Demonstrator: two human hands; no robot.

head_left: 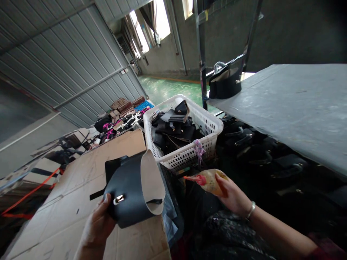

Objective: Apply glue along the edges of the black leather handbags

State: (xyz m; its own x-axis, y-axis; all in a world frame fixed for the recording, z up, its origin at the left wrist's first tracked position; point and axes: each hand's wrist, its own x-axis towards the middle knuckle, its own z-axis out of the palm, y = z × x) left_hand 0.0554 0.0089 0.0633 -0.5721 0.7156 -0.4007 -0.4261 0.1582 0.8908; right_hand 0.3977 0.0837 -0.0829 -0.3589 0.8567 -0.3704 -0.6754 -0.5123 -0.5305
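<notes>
A black leather-like bag body [130, 187] with a pale inner lining and a gold clasp is tilted over the cardboard, its open side facing right. My left hand [100, 220] grips its lower left edge, thumb beside the clasp. To the right, my right hand [234, 195] is wrapped round a squeeze bottle [211, 181] of yellowish contents, whose red nozzle points left toward the bag. Bottle and bag are apart. Some fingers of both hands are hidden behind what they hold.
Beyond the cardboard-topped surface [62, 209], a white plastic basket [187, 153] holds black pieces. A grey table [295, 97] at the right carries a black bag [225, 85] near a metal post. More black bags lie beneath it; stacked pieces stand at the left.
</notes>
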